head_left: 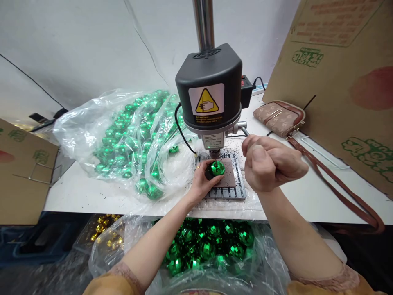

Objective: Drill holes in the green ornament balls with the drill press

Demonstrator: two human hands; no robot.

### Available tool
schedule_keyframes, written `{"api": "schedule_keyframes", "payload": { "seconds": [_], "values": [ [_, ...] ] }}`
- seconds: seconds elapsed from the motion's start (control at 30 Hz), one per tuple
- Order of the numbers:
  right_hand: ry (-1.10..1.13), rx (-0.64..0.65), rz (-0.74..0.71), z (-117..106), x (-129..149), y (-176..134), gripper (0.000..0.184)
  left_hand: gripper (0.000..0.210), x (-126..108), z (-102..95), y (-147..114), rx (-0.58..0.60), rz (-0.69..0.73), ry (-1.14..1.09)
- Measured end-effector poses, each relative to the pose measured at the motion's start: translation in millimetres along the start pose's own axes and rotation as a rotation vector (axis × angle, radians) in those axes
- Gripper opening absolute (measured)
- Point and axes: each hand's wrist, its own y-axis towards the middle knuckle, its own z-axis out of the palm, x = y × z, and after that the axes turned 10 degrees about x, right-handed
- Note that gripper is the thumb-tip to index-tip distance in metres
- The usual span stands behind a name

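Under the chuck of a small black drill press, a shiny green faceted ball rests on the brown pad of the press's base. My left hand holds the ball from its left side, with thumb and fingers around it. Whether the drill bit touches the ball I cannot tell. My right hand is closed in a fist around the end of the metal feed lever at the press's right side; the lever's grip end is hidden inside the fist.
Left of the press lies a clear plastic bag full of green balls. Another bag of green balls hangs below the table's front edge. A brown handbag lies to the right, by a cardboard box. Dark shavings dot the white table.
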Motion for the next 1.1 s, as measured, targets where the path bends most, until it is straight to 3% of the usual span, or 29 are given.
{"api": "schedule_keyframes", "payload": {
  "seconds": [0.33,0.43,0.57,0.7,0.83,0.97,1.1],
  "values": [
    [0.026,0.033,-0.052,-3.1,-3.0,-10.1,0.04,0.051,-1.6,-0.2,-0.8,-0.011,-0.003,-0.001],
    [0.01,-0.015,0.04,0.9,3.1,0.2,0.044,0.052,-0.3,0.9,0.3,-0.008,-0.01,-0.023],
    [-0.008,-0.096,0.303,9.8,10.6,34.0,0.046,0.049,-5.4,4.1,1.7,-0.047,-0.052,-0.012],
    [-0.015,-0.078,0.361,11.5,8.0,57.0,0.044,0.042,-19.4,-4.8,-12.8,-0.1,-0.04,0.014],
    [-0.057,-0.063,0.326,8.3,4.0,57.1,0.04,0.039,-37.6,-35.5,-62.2,0.008,0.015,0.057],
    [-0.084,-0.044,0.31,8.8,5.0,54.6,0.04,0.041,-43.4,-60.8,-140.3,0.369,-0.067,0.11],
    [-0.053,-0.098,0.274,12.1,5.7,55.4,0.04,0.053,-27.8,-61.3,-211.9,0.648,-0.13,0.364]
  ]
}}
